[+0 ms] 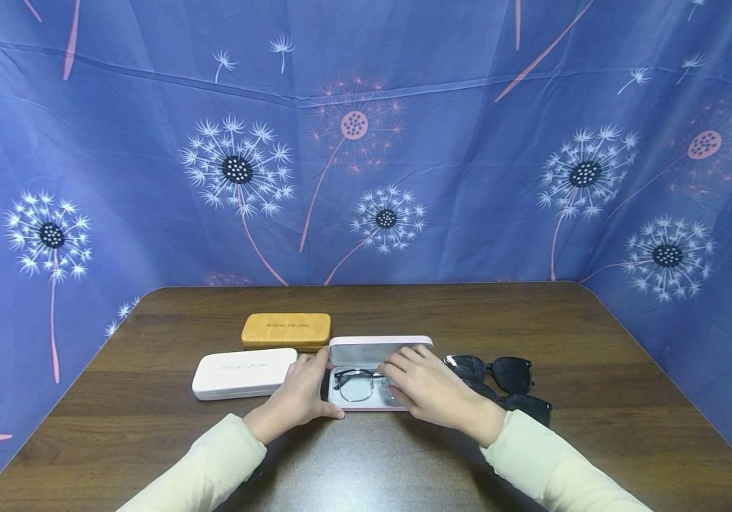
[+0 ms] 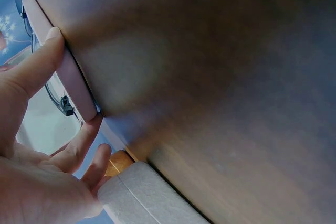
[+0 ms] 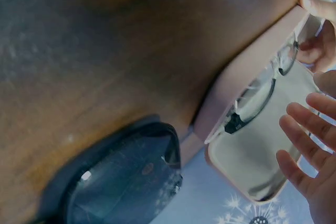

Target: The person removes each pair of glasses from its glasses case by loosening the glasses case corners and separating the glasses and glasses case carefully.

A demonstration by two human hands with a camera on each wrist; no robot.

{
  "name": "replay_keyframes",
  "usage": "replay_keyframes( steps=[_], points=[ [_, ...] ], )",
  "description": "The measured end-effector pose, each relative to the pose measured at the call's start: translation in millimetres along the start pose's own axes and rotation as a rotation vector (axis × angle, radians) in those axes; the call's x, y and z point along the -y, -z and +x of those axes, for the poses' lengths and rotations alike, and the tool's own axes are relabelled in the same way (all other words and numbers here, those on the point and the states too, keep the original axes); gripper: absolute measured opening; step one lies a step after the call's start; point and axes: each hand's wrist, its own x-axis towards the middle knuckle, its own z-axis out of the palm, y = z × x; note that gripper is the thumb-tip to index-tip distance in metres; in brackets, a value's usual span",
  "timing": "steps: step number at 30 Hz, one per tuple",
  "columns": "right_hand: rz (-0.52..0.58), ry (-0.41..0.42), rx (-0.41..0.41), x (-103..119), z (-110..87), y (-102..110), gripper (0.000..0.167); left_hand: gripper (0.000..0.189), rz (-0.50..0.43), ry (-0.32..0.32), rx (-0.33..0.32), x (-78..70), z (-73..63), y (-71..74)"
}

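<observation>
An opened pale pink glasses case (image 1: 372, 409) lies on the table with its lid tilted back. Clear-lensed eyeglasses (image 1: 356, 372) with dark upper rims sit inside it. My left hand (image 1: 301, 390) grips the left end of the case, the thumb on its front wall (image 2: 73, 80) and a finger at the end. Over the right part of the case is my right hand (image 1: 432, 387), its fingers (image 3: 304, 148) extended and spread before the lid. In the right wrist view they appear apart from the eyeglasses (image 3: 237, 123), whose right half they partly hide in the head view.
A closed white glasses case (image 1: 237, 373) lies beside my left hand, with a closed yellow case (image 1: 285, 331) behind it. Dark sunglasses (image 1: 511, 373) rest right of the pink case, and more dark eyewear (image 1: 528, 407) lies nearer, partly hidden by my right arm.
</observation>
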Motion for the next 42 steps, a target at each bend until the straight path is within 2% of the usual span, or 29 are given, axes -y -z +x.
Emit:
replay_keyframes(
  steps=[8, 19, 33, 42],
  points=[
    [-0.042, 0.019, -0.001, 1.1, -2.1, -11.1, 0.031, 0.104, -0.003, -0.012, -0.008, -0.1, -0.2, -0.4],
    [-0.081, -0.002, 0.040, 2.7, 1.4, -19.3, 0.031, 0.103, 0.006, -0.017, -0.012, 1.3, -0.8, -1.4],
    [-0.101, -0.045, 0.076, 6.1, 12.0, -23.3, 0.015, 0.102, 0.005, -0.014, -0.003, 2.8, -0.1, -1.4],
    [-0.129, -0.051, 0.073, 7.4, 17.3, -26.0, 0.015, 0.105, 0.004, 0.000, 0.008, 3.0, 0.9, -1.0]
  ],
)
